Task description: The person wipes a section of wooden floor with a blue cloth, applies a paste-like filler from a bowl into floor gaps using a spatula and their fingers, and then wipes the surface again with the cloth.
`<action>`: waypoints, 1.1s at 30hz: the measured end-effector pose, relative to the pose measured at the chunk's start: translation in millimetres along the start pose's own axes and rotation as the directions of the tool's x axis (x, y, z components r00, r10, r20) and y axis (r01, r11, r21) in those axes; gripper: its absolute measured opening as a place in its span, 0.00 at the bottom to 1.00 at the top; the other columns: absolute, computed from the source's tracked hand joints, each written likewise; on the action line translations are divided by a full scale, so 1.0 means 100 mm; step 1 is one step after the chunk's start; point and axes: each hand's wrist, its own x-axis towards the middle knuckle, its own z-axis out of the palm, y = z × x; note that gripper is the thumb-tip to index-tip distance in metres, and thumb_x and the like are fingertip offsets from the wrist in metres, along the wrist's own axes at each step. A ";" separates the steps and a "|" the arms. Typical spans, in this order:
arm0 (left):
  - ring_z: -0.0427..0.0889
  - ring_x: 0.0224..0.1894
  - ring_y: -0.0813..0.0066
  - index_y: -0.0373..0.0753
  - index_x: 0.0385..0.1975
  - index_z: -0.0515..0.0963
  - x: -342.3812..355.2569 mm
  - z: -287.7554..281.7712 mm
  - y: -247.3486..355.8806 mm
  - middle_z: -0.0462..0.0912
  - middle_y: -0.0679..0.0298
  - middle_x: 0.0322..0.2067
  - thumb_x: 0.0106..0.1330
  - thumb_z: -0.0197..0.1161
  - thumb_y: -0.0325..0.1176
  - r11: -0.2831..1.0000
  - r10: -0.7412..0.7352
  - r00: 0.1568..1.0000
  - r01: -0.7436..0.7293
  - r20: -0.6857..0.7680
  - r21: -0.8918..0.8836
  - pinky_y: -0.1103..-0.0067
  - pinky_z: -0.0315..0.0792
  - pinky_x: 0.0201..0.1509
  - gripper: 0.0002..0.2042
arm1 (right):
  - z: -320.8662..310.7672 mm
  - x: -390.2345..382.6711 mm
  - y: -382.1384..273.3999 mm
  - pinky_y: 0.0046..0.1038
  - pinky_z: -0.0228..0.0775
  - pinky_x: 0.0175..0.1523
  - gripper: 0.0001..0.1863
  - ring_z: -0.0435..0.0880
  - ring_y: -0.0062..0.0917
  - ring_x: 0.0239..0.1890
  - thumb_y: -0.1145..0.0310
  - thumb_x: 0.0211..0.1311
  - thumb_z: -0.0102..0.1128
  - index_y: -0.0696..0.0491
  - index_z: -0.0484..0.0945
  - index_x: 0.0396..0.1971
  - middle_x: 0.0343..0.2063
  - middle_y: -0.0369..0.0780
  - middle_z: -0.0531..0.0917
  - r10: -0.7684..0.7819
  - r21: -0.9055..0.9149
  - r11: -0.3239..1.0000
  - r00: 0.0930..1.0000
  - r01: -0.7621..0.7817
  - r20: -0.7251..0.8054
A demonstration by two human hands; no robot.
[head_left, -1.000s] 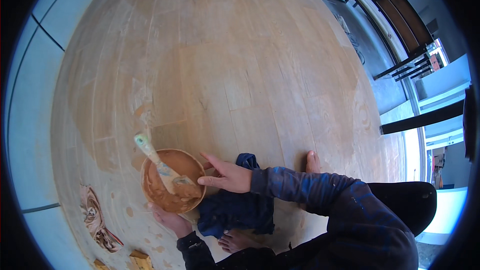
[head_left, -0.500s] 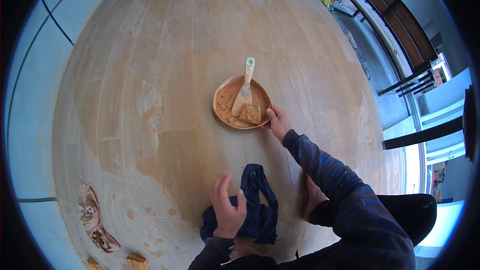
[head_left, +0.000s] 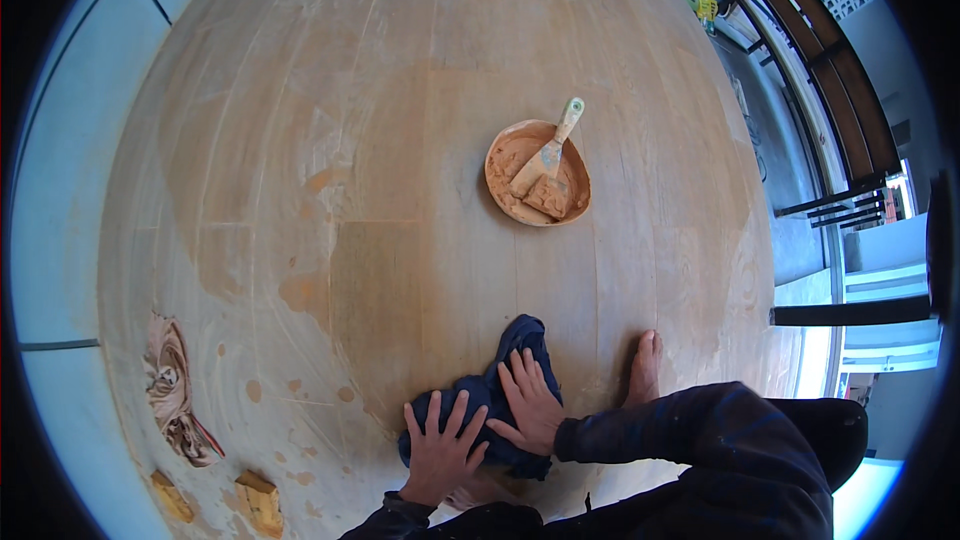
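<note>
Both of my hands lie on a dark blue cloth [head_left: 515, 328] spread on the wood floor. My left hand [head_left: 440, 448] rests on its left part with the fingers spread. On its right part my right hand [head_left: 533, 402] presses flat, fingers a little apart. Farther ahead sits a round shallow bowl [head_left: 497, 152] smeared with orange-brown paste. A putty knife [head_left: 553, 147] with a pale handle leans inside it, its handle over the far rim and its blade by a lump of paste.
At the left lie a crumpled pinkish cloth [head_left: 170, 395] and two yellowish blocks [head_left: 260, 503]. Patches of paste [head_left: 305, 292] mark the wood-plank floor [head_left: 300, 90]. A dark wooden bench [head_left: 825, 60] stands at the far right. My bare foot [head_left: 645, 370] is right of the blue cloth.
My right hand has let go of the bowl and come back onto the blue cloth. My left hand has lowered onto the cloth, which is now more bunched. The view has shifted.
</note>
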 end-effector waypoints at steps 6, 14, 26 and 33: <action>0.51 0.80 0.38 0.53 0.74 0.71 0.13 0.05 -0.20 0.57 0.52 0.79 0.67 0.65 0.61 0.988 -0.157 0.985 0.156 -0.065 -0.019 0.25 0.43 0.73 0.37 | 0.01 1.39 0.01 0.53 0.38 0.84 0.45 0.46 0.60 0.82 0.56 0.69 0.53 0.72 0.54 0.76 0.78 0.64 0.54 0.053 -0.170 0.981 0.966 -0.098 -0.252; 0.52 0.80 0.37 0.49 0.74 0.71 1.13 -0.07 -0.61 0.56 0.47 0.79 0.68 0.68 0.48 0.984 -0.161 0.958 0.174 -0.239 0.035 0.29 0.43 0.76 0.33 | -0.54 4.03 0.40 0.49 0.43 0.84 0.44 0.53 0.56 0.81 0.54 0.67 0.51 0.70 0.58 0.75 0.77 0.62 0.59 -0.125 -0.276 0.961 0.858 -0.020 -0.498; 0.61 0.77 0.45 0.39 0.65 0.77 0.45 0.14 -0.23 0.70 0.50 0.69 0.58 0.75 0.56 0.938 -0.344 0.930 0.334 -0.130 -0.097 0.38 0.48 0.79 0.38 | -0.23 2.52 -0.18 0.50 0.47 0.83 0.45 0.56 0.55 0.80 0.60 0.57 0.59 0.67 0.62 0.73 0.76 0.58 0.63 -0.462 -0.210 0.870 0.886 0.446 -0.031; 0.72 0.62 0.47 0.41 0.50 0.81 -0.67 0.38 -0.04 0.77 0.53 0.55 0.54 0.76 0.46 0.912 -0.367 0.874 0.270 -0.319 -0.307 0.46 0.62 0.68 0.25 | -0.05 0.84 -0.44 0.45 0.60 0.78 0.37 0.70 0.47 0.73 0.54 0.69 0.61 0.59 0.67 0.72 0.68 0.52 0.75 -0.567 0.358 0.813 0.764 0.459 0.308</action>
